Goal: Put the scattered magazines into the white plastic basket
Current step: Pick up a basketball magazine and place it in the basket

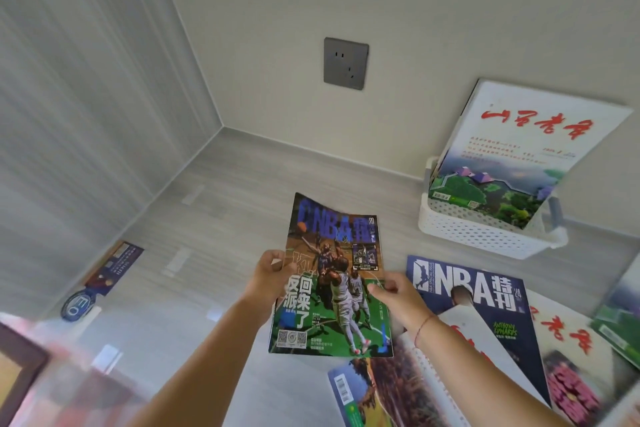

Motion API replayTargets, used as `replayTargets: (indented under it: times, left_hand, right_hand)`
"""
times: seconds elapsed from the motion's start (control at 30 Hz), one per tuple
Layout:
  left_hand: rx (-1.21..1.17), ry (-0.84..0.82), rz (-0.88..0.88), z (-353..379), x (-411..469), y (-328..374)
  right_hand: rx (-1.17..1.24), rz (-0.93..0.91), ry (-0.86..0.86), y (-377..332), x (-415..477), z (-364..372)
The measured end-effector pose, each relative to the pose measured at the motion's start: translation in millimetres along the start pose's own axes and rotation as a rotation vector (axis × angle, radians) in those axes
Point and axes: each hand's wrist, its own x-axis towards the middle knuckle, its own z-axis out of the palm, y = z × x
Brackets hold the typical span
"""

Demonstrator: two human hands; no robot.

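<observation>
I hold an NBA magazine (334, 282) with a green basketball-court cover up off the floor. My left hand (272, 269) grips its left edge and my right hand (393, 295) pinches its right edge. The white plastic basket (481, 230) stands against the wall at the right. Inside it a white magazine with red characters (512, 152) leans upright. More magazines lie on the floor at the lower right: a dark blue NBA issue (485, 291), a white one with red characters (568, 340) and a colourful one (381, 388) under my right forearm.
A grey wall socket (345, 63) sits on the back wall. A dark bookmark-like card (104, 274) lies on the grey floor at the left by the side wall. A dark-framed object (17, 364) shows at the lower left corner.
</observation>
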Motion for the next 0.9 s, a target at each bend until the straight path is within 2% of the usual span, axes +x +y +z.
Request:
replayTargets:
  times: [0.1,0.23,0.4,0.43,0.5,0.6,0.73,0.9]
  left_hand:
    - [-0.033,-0.082,0.086,0,-13,14]
    - [-0.089,-0.243,0.203,2,-31,36]
    - [-0.096,-0.423,0.286,6,-44,60]
    - [-0.085,-0.435,0.292,8,-44,64]
    - [-0.052,-0.412,0.309,14,-41,74]
    - [0.002,-0.339,0.365,34,-32,96]
    - [0.001,-0.328,0.457,90,-25,140]
    - [-0.033,-0.331,0.546,185,-18,193]
  right_hand:
    - [0.035,0.016,0.001,-1,2,2]
    - [0.205,-0.007,0.012,-5,4,-2]
    - [0.51,0.153,-0.092,-4,-3,-18]
    - [0.516,0.136,-0.082,-5,-6,-24]
    - [0.484,0.04,-0.019,-12,-12,-40]
    - [0.367,-0.133,0.169,-30,-22,-78]
    - [0.338,-0.354,0.333,-61,-36,-151]
    - [0.127,-0.44,0.635,-86,-26,-250]
